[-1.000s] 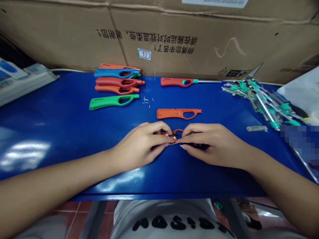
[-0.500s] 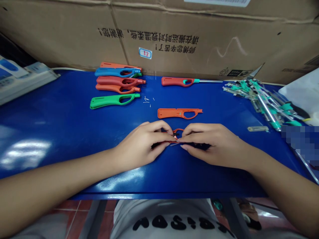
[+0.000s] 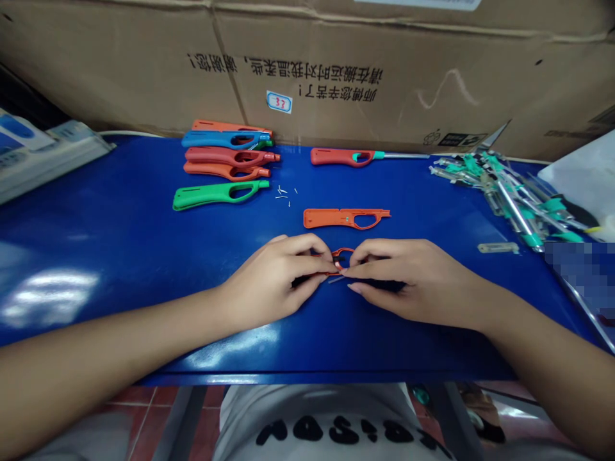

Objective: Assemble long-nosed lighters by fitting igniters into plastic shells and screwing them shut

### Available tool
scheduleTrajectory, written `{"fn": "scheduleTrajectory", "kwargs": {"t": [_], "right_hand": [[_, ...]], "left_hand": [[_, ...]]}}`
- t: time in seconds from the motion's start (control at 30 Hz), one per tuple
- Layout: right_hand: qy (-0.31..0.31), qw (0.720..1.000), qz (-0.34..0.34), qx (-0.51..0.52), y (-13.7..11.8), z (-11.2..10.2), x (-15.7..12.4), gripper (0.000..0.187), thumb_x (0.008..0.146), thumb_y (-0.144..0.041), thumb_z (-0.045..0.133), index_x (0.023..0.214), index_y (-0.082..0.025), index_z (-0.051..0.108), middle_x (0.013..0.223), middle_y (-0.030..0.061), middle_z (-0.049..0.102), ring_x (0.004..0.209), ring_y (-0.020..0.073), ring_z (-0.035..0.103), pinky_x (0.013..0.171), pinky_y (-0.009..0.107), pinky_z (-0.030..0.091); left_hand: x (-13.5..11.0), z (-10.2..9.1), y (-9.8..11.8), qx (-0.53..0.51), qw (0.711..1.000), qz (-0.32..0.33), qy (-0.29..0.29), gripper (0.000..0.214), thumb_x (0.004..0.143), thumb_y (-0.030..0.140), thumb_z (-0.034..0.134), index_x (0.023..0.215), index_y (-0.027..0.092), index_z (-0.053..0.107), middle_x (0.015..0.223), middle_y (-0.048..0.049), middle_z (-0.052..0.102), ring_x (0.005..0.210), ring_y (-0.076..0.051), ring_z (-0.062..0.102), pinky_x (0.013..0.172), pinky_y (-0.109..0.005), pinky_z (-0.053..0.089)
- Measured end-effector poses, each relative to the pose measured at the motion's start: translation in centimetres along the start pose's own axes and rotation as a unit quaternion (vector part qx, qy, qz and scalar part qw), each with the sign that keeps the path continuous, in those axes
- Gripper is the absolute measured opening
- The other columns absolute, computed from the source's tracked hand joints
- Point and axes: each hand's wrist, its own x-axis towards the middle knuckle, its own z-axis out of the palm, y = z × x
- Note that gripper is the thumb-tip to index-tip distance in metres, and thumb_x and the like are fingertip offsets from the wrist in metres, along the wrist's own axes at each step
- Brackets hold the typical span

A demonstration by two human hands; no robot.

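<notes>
My left hand [image 3: 276,278] and my right hand [image 3: 403,275] meet fingertip to fingertip at the middle of the blue table [image 3: 120,256]. Both are closed on an orange lighter shell half [image 3: 342,255], of which only the trigger loop shows between them. A thin metal piece lies against its lower edge at my fingertips. Just beyond the hands lies a second orange shell half [image 3: 343,218], open side up.
Several lighter shells, orange, blue, red and green [image 3: 218,193], lie at the back left, with tiny metal pins [image 3: 284,193] beside them. An assembled red lighter [image 3: 355,157] lies at the back. A heap of metal-and-teal inner parts [image 3: 509,192] is at right. Cardboard boxes [image 3: 336,57] wall the back.
Hands stay in place; the fingertips shift slightly on the orange shell half. Nothing else has moved.
</notes>
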Motion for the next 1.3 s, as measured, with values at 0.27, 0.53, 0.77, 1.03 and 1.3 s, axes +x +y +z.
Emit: {"fn": "scheduleTrajectory", "kwargs": {"t": [0.27, 0.53, 0.77, 1.03, 1.3], "right_hand": [[0.010, 0.999, 0.014, 0.031, 0.1, -0.1, 0.1, 0.020, 0.099, -0.025, 0.056, 0.100, -0.022, 0.076, 0.101, 0.0045, 0.072, 0.083, 0.0147, 0.066, 0.074, 0.028, 0.050], [0.088, 0.996, 0.014, 0.029, 0.1, -0.5, 0.3, 0.021, 0.097, -0.021, 0.056, 0.085, -0.022, 0.073, 0.090, 0.0034, 0.068, 0.076, 0.0134, 0.063, 0.069, 0.027, 0.049], [0.042, 0.998, 0.040, 0.008, 0.6, -0.9, 0.0, 0.018, 0.094, -0.019, 0.058, 0.086, -0.023, 0.074, 0.089, 0.0021, 0.068, 0.072, 0.0123, 0.061, 0.061, 0.026, 0.045], [0.037, 0.999, 0.036, 0.001, 1.0, -0.8, -0.1, 0.017, 0.093, -0.018, 0.058, 0.094, -0.022, 0.074, 0.093, 0.0035, 0.068, 0.071, 0.0121, 0.060, 0.061, 0.025, 0.044], [0.016, 0.999, 0.043, -0.012, 1.4, -1.0, -0.2, 0.015, 0.095, -0.021, 0.059, 0.100, -0.022, 0.073, 0.097, 0.0035, 0.067, 0.066, 0.0109, 0.056, 0.060, 0.025, 0.043]], "left_hand": [[-0.1, -0.1, -0.3, 0.036, 0.999, 0.038, -0.005, 0.023, 0.098, 0.013, 0.057, 0.109, 0.021, 0.075, 0.111, -0.0050, 0.071, 0.094, -0.016, 0.067, 0.082, -0.029, 0.050], [-0.1, -0.2, -0.1, 0.057, 0.998, 0.037, -0.006, 0.025, 0.098, 0.013, 0.057, 0.112, 0.023, 0.075, 0.109, -0.0041, 0.072, 0.094, -0.016, 0.068, 0.083, -0.030, 0.050], [-0.2, -0.2, -0.1, 0.057, 0.998, 0.040, -0.002, 0.023, 0.098, 0.014, 0.057, 0.111, 0.022, 0.075, 0.107, -0.0038, 0.071, 0.092, -0.016, 0.068, 0.082, -0.030, 0.050], [-0.1, -0.1, -0.2, 0.051, 0.998, 0.032, -0.009, 0.024, 0.098, 0.013, 0.057, 0.113, 0.021, 0.074, 0.107, -0.0049, 0.070, 0.095, -0.016, 0.068, 0.085, -0.029, 0.053], [-0.1, -0.3, -0.2, 0.045, 0.999, 0.028, -0.004, 0.023, 0.100, 0.016, 0.054, 0.116, 0.018, 0.071, 0.110, -0.0076, 0.068, 0.094, -0.016, 0.067, 0.085, -0.029, 0.056]]}}
